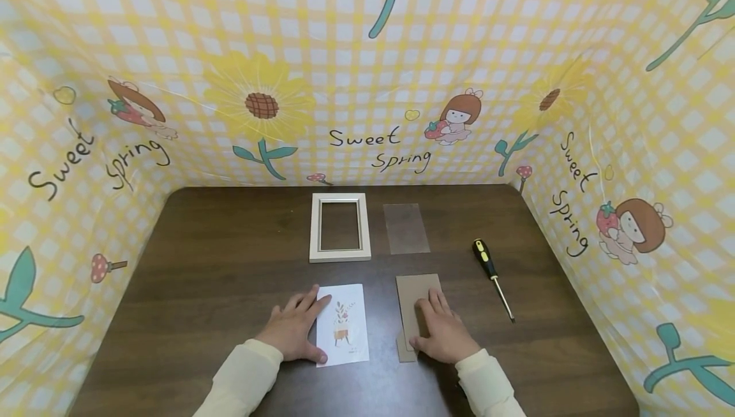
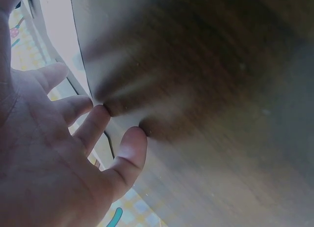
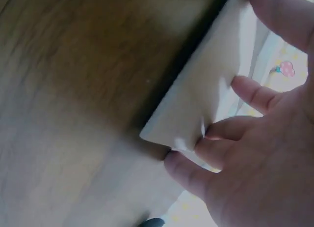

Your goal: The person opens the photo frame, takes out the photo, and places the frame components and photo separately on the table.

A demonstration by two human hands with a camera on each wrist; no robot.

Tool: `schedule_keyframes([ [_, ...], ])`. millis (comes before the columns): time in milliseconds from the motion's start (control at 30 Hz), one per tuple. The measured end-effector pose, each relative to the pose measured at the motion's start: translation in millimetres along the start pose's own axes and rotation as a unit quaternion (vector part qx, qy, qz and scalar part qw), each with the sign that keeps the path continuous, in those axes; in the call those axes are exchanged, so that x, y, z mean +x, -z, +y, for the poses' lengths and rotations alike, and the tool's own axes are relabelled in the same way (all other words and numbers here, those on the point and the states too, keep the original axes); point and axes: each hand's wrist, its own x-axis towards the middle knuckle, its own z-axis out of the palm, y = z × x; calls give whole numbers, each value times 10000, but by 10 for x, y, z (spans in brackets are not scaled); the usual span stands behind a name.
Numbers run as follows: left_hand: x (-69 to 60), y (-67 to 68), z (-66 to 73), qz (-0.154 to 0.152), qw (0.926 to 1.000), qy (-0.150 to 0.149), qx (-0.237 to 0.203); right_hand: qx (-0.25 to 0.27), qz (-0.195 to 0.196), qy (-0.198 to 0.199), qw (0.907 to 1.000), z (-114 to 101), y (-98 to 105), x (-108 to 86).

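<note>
A white sheet with a printed potted plant (image 1: 353, 315) lies flat on the table. At its left edge rests my left hand (image 1: 291, 329), fingers spread, thumb near the lower corner. In the left wrist view its fingertips (image 2: 133, 144) touch down by the sheet's edge and the tabletop. To the right lies a brown cardboard backing board (image 1: 409, 302) with a narrower piece showing at its lower left. My right hand (image 1: 446, 335) rests on this board, its fingers loosely bent. The right wrist view shows fingertips (image 3: 240, 84) against the board's pale surface.
Behind the sheet lies a white picture frame (image 1: 315, 229), with a clear rectangular sheet (image 1: 406, 229) beside it. A black and yellow screwdriver (image 1: 487, 261) lies at the right of the dark wooden table (image 1: 230, 238). Yellow checked cloth (image 1: 356, 85) encloses the back and sides.
</note>
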Motion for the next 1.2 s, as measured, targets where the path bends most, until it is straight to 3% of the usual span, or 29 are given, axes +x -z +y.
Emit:
schedule_keyframes([
  [267, -9, 23, 1, -6, 9999, 76, -123, -191, 9, -171, 9997, -94, 22, 19],
  [433, -14, -24, -19, 146, 9998, 18, -104, -284, -6, -291, 9992, -127, 16, 11],
  [667, 9, -78, -57, 370, 9992, 66, -160, -483, 214, -120, 9985, -124, 36, 9],
  [967, 4, -38, -45, 647, 9977, 66, -207, -414, 185, -49, 9990, -148, 106, 24],
  [1200, -21, -21, -1, 574, 9983, 80, -55, -380, 258, 15, 9989, -154, 83, 45],
])
